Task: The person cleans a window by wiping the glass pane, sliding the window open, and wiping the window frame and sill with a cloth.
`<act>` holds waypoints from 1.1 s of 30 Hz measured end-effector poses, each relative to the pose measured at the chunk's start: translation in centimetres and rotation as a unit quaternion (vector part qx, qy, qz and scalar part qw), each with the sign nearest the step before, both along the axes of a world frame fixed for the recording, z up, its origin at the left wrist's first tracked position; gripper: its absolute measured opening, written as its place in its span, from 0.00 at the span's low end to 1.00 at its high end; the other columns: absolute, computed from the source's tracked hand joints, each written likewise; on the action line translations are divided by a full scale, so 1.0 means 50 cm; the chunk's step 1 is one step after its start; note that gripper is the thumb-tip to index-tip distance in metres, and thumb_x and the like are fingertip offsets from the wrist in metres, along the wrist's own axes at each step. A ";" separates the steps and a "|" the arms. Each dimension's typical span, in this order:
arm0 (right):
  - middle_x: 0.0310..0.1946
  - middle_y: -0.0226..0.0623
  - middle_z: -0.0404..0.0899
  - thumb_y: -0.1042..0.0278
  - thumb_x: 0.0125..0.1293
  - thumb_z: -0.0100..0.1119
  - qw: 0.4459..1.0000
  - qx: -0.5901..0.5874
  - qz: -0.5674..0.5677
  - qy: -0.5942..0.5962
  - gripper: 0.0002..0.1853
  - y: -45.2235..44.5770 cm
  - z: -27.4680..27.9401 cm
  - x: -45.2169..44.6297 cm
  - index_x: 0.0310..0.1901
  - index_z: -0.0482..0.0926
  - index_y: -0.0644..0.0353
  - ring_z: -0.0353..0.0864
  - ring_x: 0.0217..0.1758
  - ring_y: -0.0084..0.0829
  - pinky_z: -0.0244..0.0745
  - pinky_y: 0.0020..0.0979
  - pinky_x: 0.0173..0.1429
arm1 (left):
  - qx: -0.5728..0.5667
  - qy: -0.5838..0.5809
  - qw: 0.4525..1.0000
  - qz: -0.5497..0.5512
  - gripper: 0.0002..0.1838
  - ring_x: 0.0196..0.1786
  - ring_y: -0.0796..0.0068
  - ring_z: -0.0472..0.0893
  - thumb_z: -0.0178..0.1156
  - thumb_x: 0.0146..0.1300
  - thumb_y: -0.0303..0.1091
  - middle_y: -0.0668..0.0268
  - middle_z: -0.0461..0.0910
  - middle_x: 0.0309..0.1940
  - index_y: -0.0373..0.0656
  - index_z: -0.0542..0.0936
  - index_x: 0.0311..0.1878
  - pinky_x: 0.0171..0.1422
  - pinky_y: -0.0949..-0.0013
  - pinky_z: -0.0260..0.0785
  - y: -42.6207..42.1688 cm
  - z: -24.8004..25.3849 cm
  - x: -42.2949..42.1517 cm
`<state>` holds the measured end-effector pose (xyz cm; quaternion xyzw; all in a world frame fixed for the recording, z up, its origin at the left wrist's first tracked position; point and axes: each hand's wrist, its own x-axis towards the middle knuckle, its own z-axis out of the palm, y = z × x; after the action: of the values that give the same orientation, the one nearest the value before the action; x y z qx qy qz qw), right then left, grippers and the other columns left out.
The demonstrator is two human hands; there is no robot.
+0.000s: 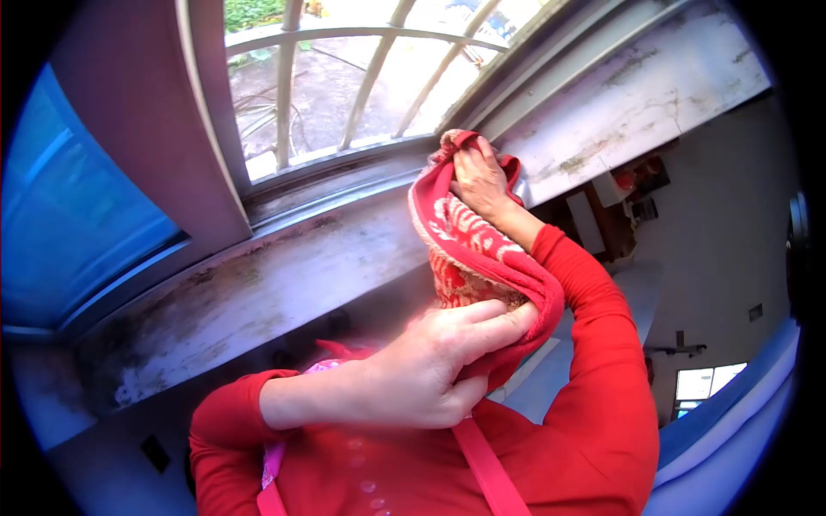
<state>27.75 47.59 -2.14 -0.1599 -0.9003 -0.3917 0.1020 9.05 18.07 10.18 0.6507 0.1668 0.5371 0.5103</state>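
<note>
A red towel (482,232) with a cream pattern hangs between my two hands in front of the window. My left hand (447,357) is closed round its lower part, with the thumb and fingers pinching a thick fold. Higher up, my right hand (482,181) is closed on the towel's far end, at the edge of the window sill (632,107). Part of the right fingers is hidden in the cloth. Whether the towel there touches the sill, I cannot tell.
Metal bars (370,77) cross the window opening, with ground and plants outside. A sliding pane frame (146,103) stands at the left. The stained lower ledge (258,297) runs beneath the window track. Blue-white fabric (731,439) hangs at the lower right.
</note>
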 end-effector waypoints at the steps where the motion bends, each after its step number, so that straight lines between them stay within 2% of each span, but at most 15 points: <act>1: 0.56 0.50 0.78 0.54 0.60 0.54 0.998 -0.053 -0.023 -0.002 0.31 -0.010 0.004 0.002 0.55 0.79 0.76 0.68 0.70 0.46 0.37 0.50 0.82 | -0.009 0.010 1.000 -0.001 0.29 0.43 0.53 0.79 0.54 0.52 0.14 0.51 0.75 0.43 0.30 0.72 0.62 0.47 0.63 0.73 -0.002 -0.003 -0.005; 4: 0.62 0.54 0.75 0.49 0.64 0.53 0.994 -0.084 -0.064 0.040 0.35 -0.020 -0.012 -0.007 0.61 0.74 0.76 0.67 0.71 0.47 0.40 0.50 0.82 | 0.033 0.009 0.999 0.025 0.29 0.43 0.54 0.79 0.54 0.51 0.14 0.52 0.75 0.44 0.30 0.72 0.61 0.46 0.62 0.73 -0.006 -0.011 -0.002; 7: 0.70 0.49 0.68 0.47 0.67 0.52 0.978 -0.106 -0.061 0.169 0.37 -0.049 -0.033 -0.038 0.68 0.67 0.72 0.70 0.69 0.41 0.43 0.53 0.80 | 0.004 0.017 1.000 0.010 0.28 0.43 0.53 0.79 0.54 0.50 0.14 0.52 0.75 0.44 0.30 0.74 0.60 0.47 0.62 0.73 -0.014 -0.004 -0.020; 9: 0.74 0.43 0.64 0.60 0.70 0.51 0.938 -0.194 -0.079 0.277 0.32 -0.069 -0.068 -0.072 0.71 0.63 0.68 0.66 0.74 0.40 0.43 0.54 0.80 | -0.008 0.025 1.000 0.013 0.27 0.44 0.52 0.79 0.55 0.50 0.14 0.51 0.76 0.45 0.30 0.75 0.58 0.48 0.63 0.73 -0.019 -0.002 -0.038; 11: 0.70 0.44 0.69 0.68 0.68 0.52 0.910 -0.209 -0.078 0.350 0.28 -0.019 -0.176 -0.093 0.69 0.67 0.66 0.69 0.71 0.40 0.50 0.51 0.77 | -0.013 0.045 0.998 0.036 0.25 0.44 0.51 0.80 0.56 0.50 0.14 0.50 0.76 0.46 0.29 0.77 0.56 0.50 0.64 0.73 -0.031 0.001 -0.061; 12: 0.68 0.47 0.70 0.66 0.67 0.55 0.715 -0.428 0.016 0.553 0.28 -0.004 -0.219 -0.134 0.68 0.68 0.66 0.69 0.70 0.40 0.53 0.51 0.76 | -0.011 0.059 0.996 0.060 0.24 0.45 0.51 0.80 0.57 0.50 0.15 0.50 0.77 0.47 0.29 0.77 0.55 0.50 0.64 0.73 -0.039 0.003 -0.073; 14: 0.65 0.52 0.71 0.63 0.64 0.58 0.739 -0.407 -0.031 0.536 0.29 -0.018 -0.241 -0.197 0.65 0.70 0.67 0.70 0.69 0.42 0.57 0.52 0.75 | -0.035 0.099 0.989 0.100 0.23 0.46 0.50 0.81 0.58 0.48 0.15 0.49 0.78 0.47 0.30 0.79 0.52 0.52 0.63 0.73 -0.063 0.007 -0.101; 15: 0.62 0.53 0.73 0.61 0.62 0.59 0.926 -0.159 -0.171 0.296 0.30 -0.038 -0.216 -0.217 0.64 0.71 0.68 0.70 0.69 0.42 0.58 0.52 0.74 | -0.060 0.125 0.983 0.118 0.22 0.46 0.50 0.81 0.59 0.47 0.16 0.48 0.78 0.47 0.30 0.79 0.51 0.52 0.62 0.73 -0.078 0.011 -0.114; 18: 0.54 0.49 0.77 0.62 0.64 0.56 0.891 -0.194 -0.129 0.389 0.25 -0.106 -0.163 -0.268 0.58 0.76 0.70 0.73 0.61 0.43 0.58 0.51 0.72 | -0.131 0.143 0.958 0.212 0.11 0.43 0.58 0.82 0.62 0.46 0.24 0.53 0.81 0.42 0.32 0.79 0.36 0.49 0.66 0.71 -0.125 0.029 -0.149; 19: 0.50 0.48 0.79 0.61 0.62 0.57 0.905 -0.216 -0.121 0.346 0.22 -0.134 -0.153 -0.282 0.52 0.79 0.69 0.74 0.58 0.44 0.59 0.52 0.70 | -0.066 0.136 0.962 0.228 0.18 0.43 0.54 0.83 0.58 0.45 0.17 0.51 0.80 0.45 0.31 0.81 0.44 0.48 0.64 0.74 -0.135 0.020 -0.166; 20: 0.48 0.48 0.79 0.59 0.61 0.57 0.890 -0.307 -0.146 0.303 0.21 -0.194 -0.096 -0.303 0.48 0.79 0.68 0.74 0.58 0.44 0.60 0.53 0.70 | -0.077 0.130 0.949 0.276 0.17 0.42 0.55 0.83 0.59 0.44 0.18 0.50 0.81 0.43 0.32 0.81 0.42 0.48 0.64 0.74 -0.164 0.013 -0.176; 23: 0.49 0.53 0.79 0.52 0.58 0.60 0.898 -0.292 -0.040 0.327 0.26 -0.270 -0.123 -0.386 0.47 0.79 0.70 0.73 0.62 0.50 0.56 0.56 0.74 | -0.139 0.049 0.878 0.455 0.14 0.40 0.57 0.83 0.62 0.40 0.20 0.49 0.83 0.39 0.33 0.81 0.35 0.48 0.65 0.73 -0.247 -0.020 -0.173; 27: 0.51 0.57 0.79 0.43 0.60 0.60 0.913 -0.263 0.006 0.311 0.37 -0.308 -0.099 -0.402 0.54 0.78 0.77 0.73 0.64 0.51 0.47 0.58 0.79 | -0.109 -0.038 0.892 0.436 0.14 0.40 0.58 0.84 0.63 0.42 0.20 0.49 0.83 0.40 0.32 0.82 0.36 0.48 0.65 0.73 -0.245 -0.010 -0.154; 30: 0.50 0.55 0.79 0.43 0.60 0.60 0.936 -0.242 -0.091 0.239 0.35 -0.238 -0.084 -0.320 0.50 0.80 0.76 0.74 0.61 0.51 0.48 0.59 0.78 | -0.100 0.032 0.917 0.385 0.16 0.40 0.59 0.83 0.61 0.44 0.21 0.50 0.83 0.40 0.31 0.81 0.41 0.47 0.65 0.73 -0.201 0.022 -0.126; 33: 0.51 0.53 0.79 0.49 0.63 0.56 0.902 -0.291 -0.260 0.184 0.28 -0.109 -0.061 -0.203 0.49 0.80 0.72 0.73 0.62 0.50 0.52 0.58 0.75 | -0.095 0.132 0.947 0.278 0.18 0.40 0.60 0.82 0.59 0.47 0.21 0.52 0.81 0.40 0.29 0.81 0.45 0.46 0.66 0.72 -0.160 0.018 -0.148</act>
<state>17.58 42.12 -5.19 -0.4804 -0.8657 -0.0881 0.1094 1.67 10.06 11.09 0.5920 0.4571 0.5486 0.3737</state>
